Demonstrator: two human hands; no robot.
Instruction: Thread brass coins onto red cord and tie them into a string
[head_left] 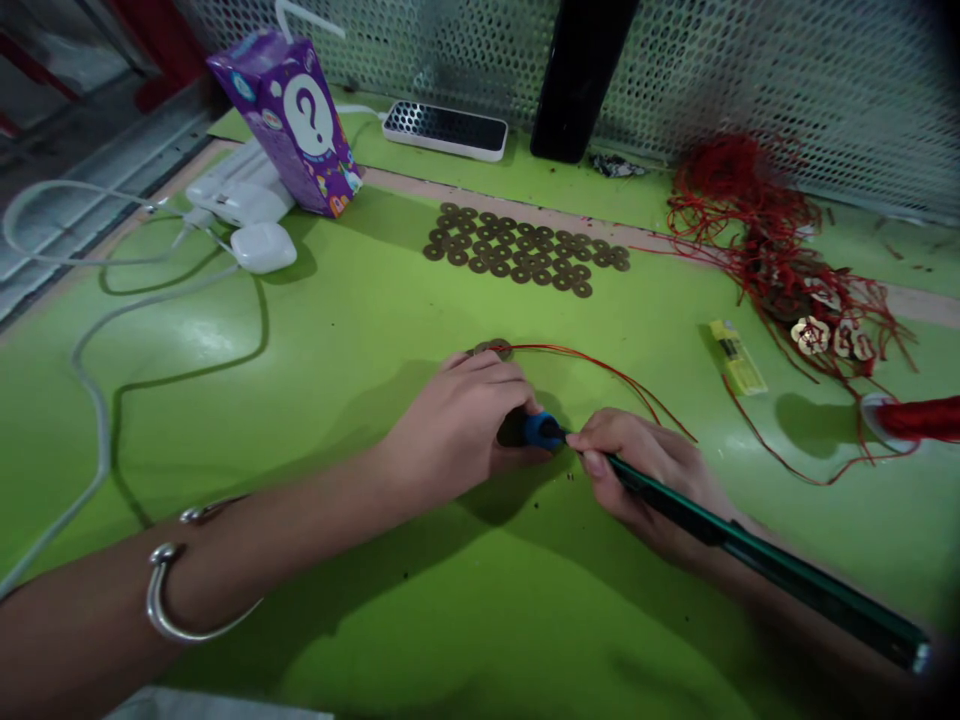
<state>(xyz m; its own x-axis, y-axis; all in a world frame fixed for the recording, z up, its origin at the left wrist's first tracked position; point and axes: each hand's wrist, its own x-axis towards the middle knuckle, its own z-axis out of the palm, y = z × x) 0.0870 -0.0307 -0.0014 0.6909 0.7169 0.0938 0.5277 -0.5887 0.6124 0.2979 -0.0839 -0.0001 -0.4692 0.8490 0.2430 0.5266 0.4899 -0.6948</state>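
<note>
Two hands meet in the middle of a green table [315, 330]. The left hand [457, 425] is curled down over a dark round coin [491, 348] and pinches a small dark thing under its fingers. The right hand [645, 470] is closed around a long green tool [765, 565] with a blue tip [541, 430]. The tip touches the spot the left hand is holding. A thin red string [600, 365] runs from the coin, over and past the right hand.

On the left wrist sits a silver bangle [161, 600]. Just beyond the hands, many more brown coins [525, 255] lie flat in rows. Out past the right hand lie a small yellow lighter [739, 358] and a big messy heap of red strings [757, 230] with some gold bits in it. Far off past the left hand stand a purple box [289, 115] with a question mark, white chargers [251, 215] and grey cables [97, 420]. At the back of the table there is a white and black flat gadget [446, 130], a tall black thing [581, 75], and a grey wall full of little holes [787, 70].
</note>
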